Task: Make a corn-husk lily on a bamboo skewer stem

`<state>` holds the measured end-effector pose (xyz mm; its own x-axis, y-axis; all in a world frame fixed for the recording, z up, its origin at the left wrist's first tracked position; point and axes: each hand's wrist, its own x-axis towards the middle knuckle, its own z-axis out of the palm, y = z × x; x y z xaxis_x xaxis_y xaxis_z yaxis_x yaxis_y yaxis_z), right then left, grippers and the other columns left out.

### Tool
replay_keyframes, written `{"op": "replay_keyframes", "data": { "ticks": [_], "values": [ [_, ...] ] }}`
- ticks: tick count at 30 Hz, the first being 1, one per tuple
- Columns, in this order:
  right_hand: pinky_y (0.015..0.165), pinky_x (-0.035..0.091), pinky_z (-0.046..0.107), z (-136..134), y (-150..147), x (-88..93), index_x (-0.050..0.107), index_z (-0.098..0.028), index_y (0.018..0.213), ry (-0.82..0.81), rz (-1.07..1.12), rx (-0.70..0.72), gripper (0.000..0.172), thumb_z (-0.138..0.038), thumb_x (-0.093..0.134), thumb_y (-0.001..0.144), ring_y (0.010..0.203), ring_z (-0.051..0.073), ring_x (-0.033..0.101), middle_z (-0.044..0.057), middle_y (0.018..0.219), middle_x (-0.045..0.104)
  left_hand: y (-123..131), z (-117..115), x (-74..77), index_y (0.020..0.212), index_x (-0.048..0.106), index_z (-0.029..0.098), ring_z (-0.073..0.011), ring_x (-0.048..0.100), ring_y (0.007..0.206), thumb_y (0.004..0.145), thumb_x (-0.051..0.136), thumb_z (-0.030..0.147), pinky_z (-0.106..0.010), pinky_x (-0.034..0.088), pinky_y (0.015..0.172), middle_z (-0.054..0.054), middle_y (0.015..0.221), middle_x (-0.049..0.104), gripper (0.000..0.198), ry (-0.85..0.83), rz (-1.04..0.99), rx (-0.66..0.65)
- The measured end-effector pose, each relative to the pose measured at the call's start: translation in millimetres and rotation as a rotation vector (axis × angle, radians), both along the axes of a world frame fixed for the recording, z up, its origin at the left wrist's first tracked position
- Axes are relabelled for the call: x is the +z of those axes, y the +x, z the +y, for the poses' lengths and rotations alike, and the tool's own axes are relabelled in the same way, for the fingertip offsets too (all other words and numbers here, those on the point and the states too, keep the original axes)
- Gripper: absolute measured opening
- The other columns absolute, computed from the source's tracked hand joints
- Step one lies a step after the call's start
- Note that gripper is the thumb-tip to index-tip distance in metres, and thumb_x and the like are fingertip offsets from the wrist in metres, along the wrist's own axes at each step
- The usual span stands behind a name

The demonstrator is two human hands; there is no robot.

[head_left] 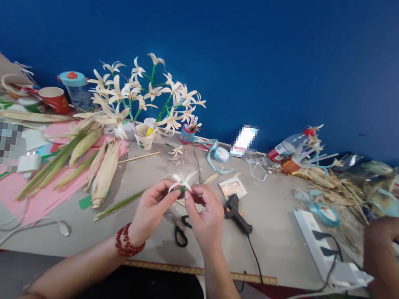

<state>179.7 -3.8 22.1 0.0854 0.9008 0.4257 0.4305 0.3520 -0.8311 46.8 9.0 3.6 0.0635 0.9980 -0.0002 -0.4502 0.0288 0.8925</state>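
Observation:
Between both my hands, above the table's front middle, is a white craft flower [182, 180] with narrow petals and a green base. My left hand [153, 205], with red beads at the wrist, pinches the base from the left. My right hand [205, 213] pinches it from the right. Fingertips partly hide the green part. Black-handled scissors [181, 237] lie below and between the hands. To the right of my right hand rests a black glue gun [238, 214] on its side, its cord trailing toward the front edge.
Dried corn husks [103, 175] lie on pink paper [37, 195] at left. Similar flowers stand in a paper cup [144, 137] behind. A blue ribbon roll [220, 153], a plastic bottle [286, 147] and a power strip [315, 242] sit rightward. Another person's arm [384, 267] reaches in at far right.

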Motion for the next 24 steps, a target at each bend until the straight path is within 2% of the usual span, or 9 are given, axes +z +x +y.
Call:
{"op": "replay_keyframes", "data": {
  "ticks": [6,10,18,24],
  "values": [
    [0.066,0.057,0.028,-3.8,0.4,-2.2,0.061,-0.022,0.091,-0.017,0.044,0.052,0.006,-0.019,0.058,0.088,0.077,0.017,0.064,0.005,0.090,0.064,-1.1,0.6,-3.0,0.085,0.071,0.017,-0.0146,0.063,0.081,0.078,0.074,0.027,-0.024,0.049,0.080,-0.002,0.084,0.071,0.012,-0.040,-0.055,-0.013],
    [0.067,0.058,0.028,-3.2,-0.2,-3.2,0.062,-0.021,0.088,0.017,0.037,0.039,0.006,-0.016,0.058,0.087,0.073,0.016,0.065,0.003,0.084,0.065,-2.3,0.4,-1.0,0.084,0.071,0.017,-0.0152,0.064,0.081,0.079,0.074,0.026,-0.025,0.050,0.081,-0.002,0.083,0.071,0.011,-0.039,-0.056,-0.017],
    [0.065,0.054,0.028,-0.9,-7.7,-4.0,0.062,-0.021,0.082,0.153,-0.075,-0.061,0.009,-0.013,0.058,0.086,0.068,0.016,0.063,0.002,0.076,0.065,-0.8,-1.1,-2.8,0.086,0.072,0.019,-0.0126,0.061,0.086,0.080,0.073,0.023,-0.022,0.048,0.083,-0.001,0.089,0.069,0.007,0.011,-0.070,0.019],
    [0.067,0.054,0.031,1.9,-9.5,-9.0,0.063,-0.021,0.085,0.281,-0.158,-0.098,0.011,-0.011,0.059,0.085,0.072,0.019,0.064,0.004,0.078,0.067,3.2,-3.0,-3.1,0.086,0.073,0.019,-0.0107,0.059,0.084,0.080,0.074,0.022,-0.020,0.048,0.079,0.000,0.091,0.066,0.007,0.002,-0.122,0.043]
  ]
}}
